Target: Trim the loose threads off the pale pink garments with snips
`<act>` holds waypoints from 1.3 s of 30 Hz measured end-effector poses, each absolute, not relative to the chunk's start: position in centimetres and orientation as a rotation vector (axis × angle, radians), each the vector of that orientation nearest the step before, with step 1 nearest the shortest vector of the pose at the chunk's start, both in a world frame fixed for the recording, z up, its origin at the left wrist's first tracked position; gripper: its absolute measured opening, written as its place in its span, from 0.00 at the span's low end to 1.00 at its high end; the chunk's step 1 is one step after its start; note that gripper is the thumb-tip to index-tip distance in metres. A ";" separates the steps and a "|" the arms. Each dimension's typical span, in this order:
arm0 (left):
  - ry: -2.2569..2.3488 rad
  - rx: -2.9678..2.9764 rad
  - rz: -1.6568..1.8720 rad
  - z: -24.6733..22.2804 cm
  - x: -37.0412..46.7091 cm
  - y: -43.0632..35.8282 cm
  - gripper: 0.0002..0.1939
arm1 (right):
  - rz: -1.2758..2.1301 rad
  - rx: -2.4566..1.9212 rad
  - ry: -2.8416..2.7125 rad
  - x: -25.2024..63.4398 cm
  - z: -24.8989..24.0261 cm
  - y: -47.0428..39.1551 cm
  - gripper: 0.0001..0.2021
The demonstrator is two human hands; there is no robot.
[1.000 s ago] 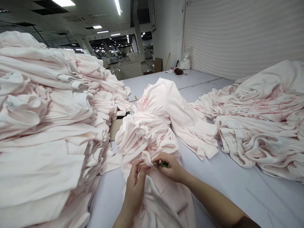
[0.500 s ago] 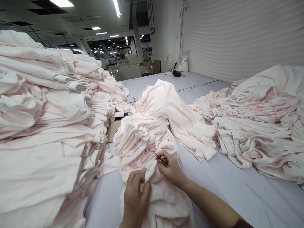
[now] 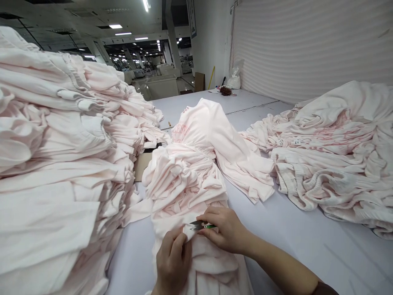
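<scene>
A pale pink garment point(image 3: 196, 188) lies bunched along the table in front of me, with red lettering on its far part and a sleeve spread to the right. My left hand point(image 3: 173, 260) is closed, pinching a fold of its fabric. In my right hand point(image 3: 225, 229) are thread snips point(image 3: 201, 225) with green on the handle. Their blades point left and meet the fabric just beside my left fingertips. Whether a thread lies between the blades is too small to tell.
Tall stacks of pale pink garments point(image 3: 55, 151) rise on the left. More garments point(image 3: 331, 155) lie heaped on the right of the white table point(image 3: 294, 246). Toward the back are a dark brown bundle point(image 3: 226, 91) and a white plastic bag point(image 3: 235, 80). A padded wall covering point(image 3: 307, 45) stands behind.
My right hand has come down and turned, bringing the snips from pointing up-left to pointing left at the pinched fabric. My left hand has shifted slightly lower. The whole view has moved a little.
</scene>
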State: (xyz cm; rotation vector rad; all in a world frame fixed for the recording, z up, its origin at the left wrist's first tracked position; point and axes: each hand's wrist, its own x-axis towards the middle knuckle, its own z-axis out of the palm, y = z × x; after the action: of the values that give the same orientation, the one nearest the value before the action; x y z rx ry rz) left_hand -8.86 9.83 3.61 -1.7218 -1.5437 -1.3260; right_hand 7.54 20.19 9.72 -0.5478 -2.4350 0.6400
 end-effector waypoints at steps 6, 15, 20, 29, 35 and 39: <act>-1.544 -1.686 -1.362 4.1 -8.7 9.7 0.13 | 0.639 -0.564 -2.391 7.3 9.5 20.2 0.08; -1.491 -1.686 -1.355 4.4 -8.8 9.7 0.14 | 0.579 -0.456 -2.397 7.8 10.1 19.5 0.11; -1.499 -1.672 -1.357 4.7 -8.6 9.6 0.14 | 0.605 -0.487 -2.366 7.2 9.9 19.3 0.10; -1.497 -1.699 -1.369 4.9 -8.5 9.5 0.14 | 0.600 -0.544 -2.351 7.4 10.0 19.3 0.09; -1.405 -1.687 -1.401 5.0 -8.3 9.8 0.12 | 0.566 -0.499 -2.348 6.8 10.1 19.5 0.10; -1.394 -1.684 -1.411 4.9 -8.3 9.9 0.11 | 0.604 -0.509 -2.325 6.7 10.0 19.5 0.09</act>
State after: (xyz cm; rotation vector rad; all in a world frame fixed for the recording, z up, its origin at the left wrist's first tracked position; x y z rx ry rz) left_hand -8.34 9.94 4.91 -1.6840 -1.3940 -1.4106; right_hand 6.67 19.52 10.04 -0.5090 -2.3249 0.6040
